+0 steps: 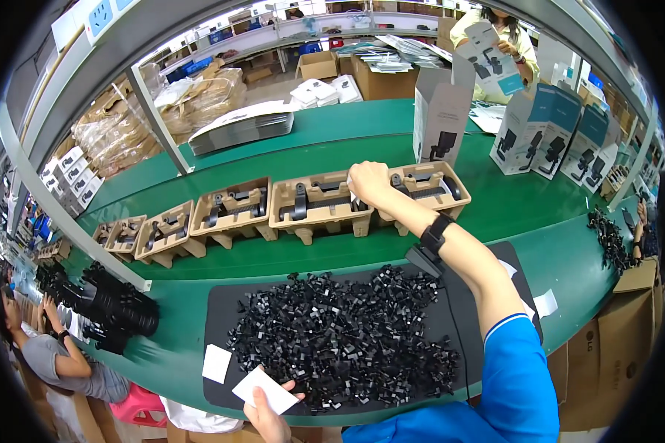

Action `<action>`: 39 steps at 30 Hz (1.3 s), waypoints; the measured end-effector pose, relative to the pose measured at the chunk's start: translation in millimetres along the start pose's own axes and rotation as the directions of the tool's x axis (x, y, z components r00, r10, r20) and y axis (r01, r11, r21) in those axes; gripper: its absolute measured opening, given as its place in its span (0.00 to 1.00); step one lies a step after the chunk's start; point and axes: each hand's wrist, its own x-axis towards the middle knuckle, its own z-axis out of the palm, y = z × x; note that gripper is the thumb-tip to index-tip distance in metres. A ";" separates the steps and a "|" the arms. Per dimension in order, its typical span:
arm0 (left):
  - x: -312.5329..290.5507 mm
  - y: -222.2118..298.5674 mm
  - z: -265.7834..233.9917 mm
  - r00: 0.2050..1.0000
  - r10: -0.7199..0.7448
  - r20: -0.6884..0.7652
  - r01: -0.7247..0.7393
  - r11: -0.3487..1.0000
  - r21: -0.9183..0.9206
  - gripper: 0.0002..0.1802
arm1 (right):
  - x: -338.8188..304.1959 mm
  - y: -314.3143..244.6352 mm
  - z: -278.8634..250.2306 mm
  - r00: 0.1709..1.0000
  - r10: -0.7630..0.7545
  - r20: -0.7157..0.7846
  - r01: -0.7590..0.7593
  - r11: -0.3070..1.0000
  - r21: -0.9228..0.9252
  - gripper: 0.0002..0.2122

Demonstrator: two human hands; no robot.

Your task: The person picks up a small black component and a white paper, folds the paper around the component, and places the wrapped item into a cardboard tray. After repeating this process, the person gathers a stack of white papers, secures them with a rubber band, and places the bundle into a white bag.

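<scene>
At the lower edge, my left hand (pixel 268 422) pinches a white card (pixel 267 390) between thumb and fingers, just left of a pile of small black plastic parts (pixel 340 336). My right arm reaches forward across the mat. Its hand (pixel 369 181) is closed over the right end of a brown moulded pulp tray (pixel 319 218). A pale edge shows at those fingertips, but what they hold is mostly hidden. Inside the tray lie black stand-like parts (pixel 301 203). Another pulp tray (pixel 451 201), also holding black parts, sits partly behind my right forearm.
Several more filled trays (pixel 233 214) run leftward along the green bench (pixel 199 264). The pile lies on a black mat (pixel 218 310), beside a loose white card (pixel 216 363). Printed boxes (pixel 440 122) stand at the back right. One co-worker (pixel 66 354) sits left; another stands opposite.
</scene>
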 end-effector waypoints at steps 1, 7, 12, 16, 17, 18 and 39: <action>2.1 1.4 -1.3 1.000 0.006 -0.025 -0.006 1.000 -0.011 0.29 | 3.6 -3.9 3.1 1.000 0.000 -0.002 0.000 1.000 -0.002 0.04; 12.4 0.3 -6.6 1.000 0.010 -0.019 -0.010 1.000 -0.011 0.30 | 13.6 -26.8 12.8 0.988 0.038 0.151 -0.015 0.988 -0.152 0.06; 14.0 -0.6 -6.4 0.996 -0.010 0.084 0.009 1.000 0.010 0.29 | 17.5 -28.7 30.0 0.977 0.109 0.181 -0.072 0.977 -0.201 0.06; 15.6 -0.5 -16.5 0.998 0.023 0.057 -0.024 0.999 0.022 0.29 | 15.2 -33.2 37.0 0.982 0.092 0.165 -0.054 0.974 -0.220 0.07; 15.9 0.0 -19.4 0.998 0.031 0.047 -0.032 0.999 0.020 0.29 | 14.9 -31.2 38.6 0.979 0.100 0.176 -0.058 0.972 -0.227 0.08; 16.9 -0.3 -22.2 0.997 0.001 0.079 -0.002 1.000 0.012 0.29 | 14.8 -28.2 39.1 0.977 0.107 0.185 -0.062 0.970 -0.235 0.08; -12.7 -0.7 73.5 0.721 -0.122 0.682 0.123 0.991 0.047 0.20 | -276.0 -78.5 -138.9 0.752 -0.654 -0.081 0.608 0.641 0.469 0.39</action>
